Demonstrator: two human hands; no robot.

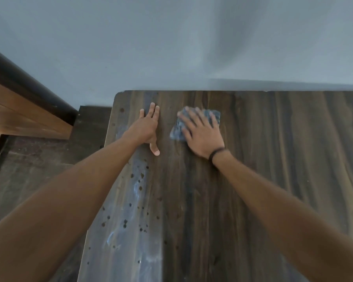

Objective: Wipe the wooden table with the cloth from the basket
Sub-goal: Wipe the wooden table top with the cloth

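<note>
Wooden desk (253,180) against grey wall (171,47). Two grips, fingers straight: left hand (146,127) on wood, right hand (202,135) pressing one cloth (176,130).

My tabletop (263,169) is dark, streaky wood with a rounded corner beyond my left fingers (152,110). My left hand (148,128) lies flat on it with the fingers straight. Just right of them a folded blue-grey cloth (176,132) lies on the wood, pressed flat under my spread right hand (203,138). Nearer me than my left fingers, the wood shows dark spots (141,176) and pale chalky smears (110,239).
</note>
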